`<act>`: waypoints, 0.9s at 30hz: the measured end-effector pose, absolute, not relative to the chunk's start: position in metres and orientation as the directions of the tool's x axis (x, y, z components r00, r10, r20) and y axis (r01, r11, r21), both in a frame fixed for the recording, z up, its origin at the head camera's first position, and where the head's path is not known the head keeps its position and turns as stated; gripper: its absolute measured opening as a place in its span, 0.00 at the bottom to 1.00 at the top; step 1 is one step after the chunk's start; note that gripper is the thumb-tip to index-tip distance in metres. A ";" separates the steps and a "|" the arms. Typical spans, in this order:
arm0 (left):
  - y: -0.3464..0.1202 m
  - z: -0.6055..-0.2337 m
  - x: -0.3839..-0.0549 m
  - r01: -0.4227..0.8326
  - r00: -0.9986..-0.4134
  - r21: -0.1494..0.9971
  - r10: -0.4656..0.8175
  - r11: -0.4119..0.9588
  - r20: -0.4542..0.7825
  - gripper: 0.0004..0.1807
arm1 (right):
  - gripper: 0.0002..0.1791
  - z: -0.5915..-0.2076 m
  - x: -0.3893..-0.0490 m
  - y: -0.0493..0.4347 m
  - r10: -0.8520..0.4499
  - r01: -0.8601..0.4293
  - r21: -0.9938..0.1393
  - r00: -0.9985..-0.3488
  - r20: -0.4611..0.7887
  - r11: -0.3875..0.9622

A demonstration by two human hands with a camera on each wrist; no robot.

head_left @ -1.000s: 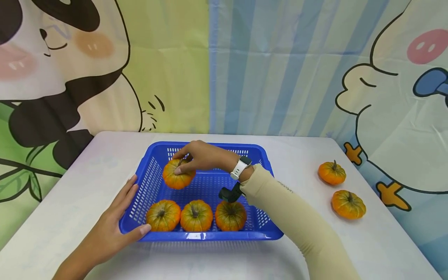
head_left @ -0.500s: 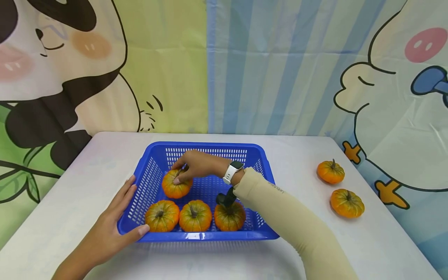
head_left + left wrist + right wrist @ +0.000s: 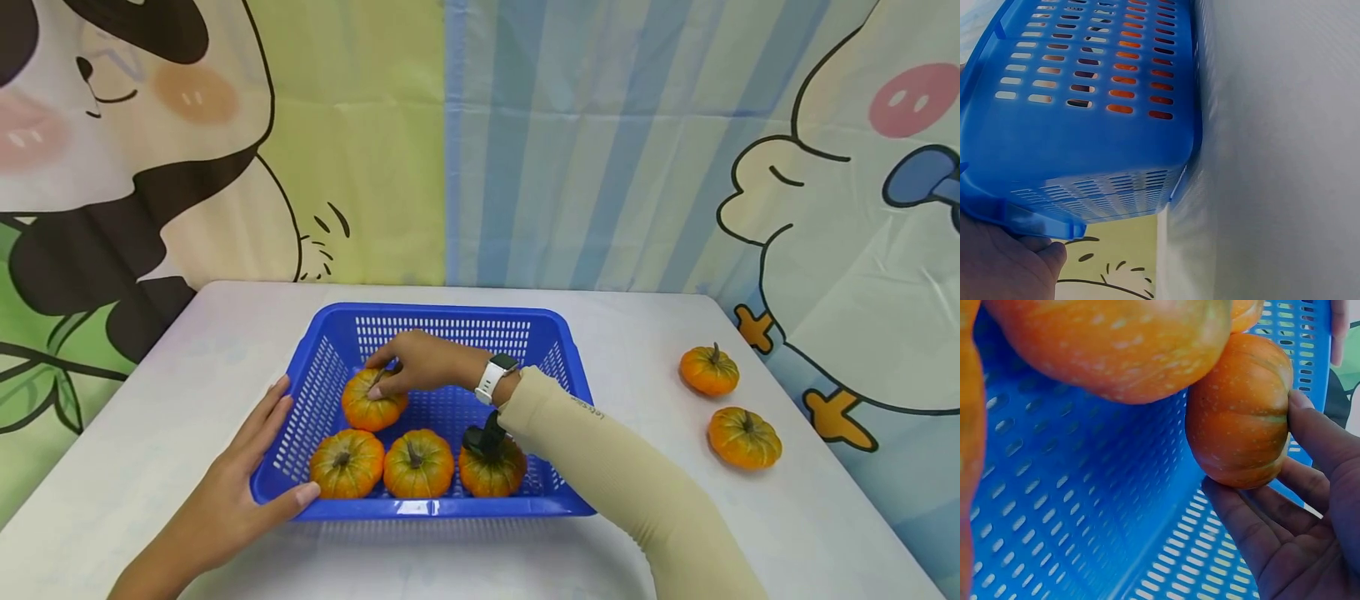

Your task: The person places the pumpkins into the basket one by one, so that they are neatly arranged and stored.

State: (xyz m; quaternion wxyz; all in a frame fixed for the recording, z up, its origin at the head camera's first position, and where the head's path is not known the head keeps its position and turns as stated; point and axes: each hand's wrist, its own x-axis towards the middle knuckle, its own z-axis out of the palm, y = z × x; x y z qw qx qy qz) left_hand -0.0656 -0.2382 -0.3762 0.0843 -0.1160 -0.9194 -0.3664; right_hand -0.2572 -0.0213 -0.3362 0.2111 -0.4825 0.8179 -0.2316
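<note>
Right hand (image 3: pixel 431 362) grips a pumpkin (image 3: pixel 367 413) — inside the blue basket (image 3: pixel 495 507).

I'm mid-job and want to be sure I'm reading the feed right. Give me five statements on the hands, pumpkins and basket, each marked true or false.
1. The right hand grips a pumpkin inside the blue basket. True.
2. The left hand holds a pumpkin. False: it touches the basket.
3. Three pumpkins line the basket's near side. True.
4. Every pumpkin is in the basket. False: two pumpkins lie on the white table.
5. The watch strap by the right hand is white. True.
</note>
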 end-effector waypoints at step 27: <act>-0.239 -0.376 -0.066 0.287 -0.956 0.663 0.158 0.691 0.248 0.53 | 0.28 -0.337 -0.248 -0.022 -0.861 -0.714 -0.484 -0.447 -0.242 0.506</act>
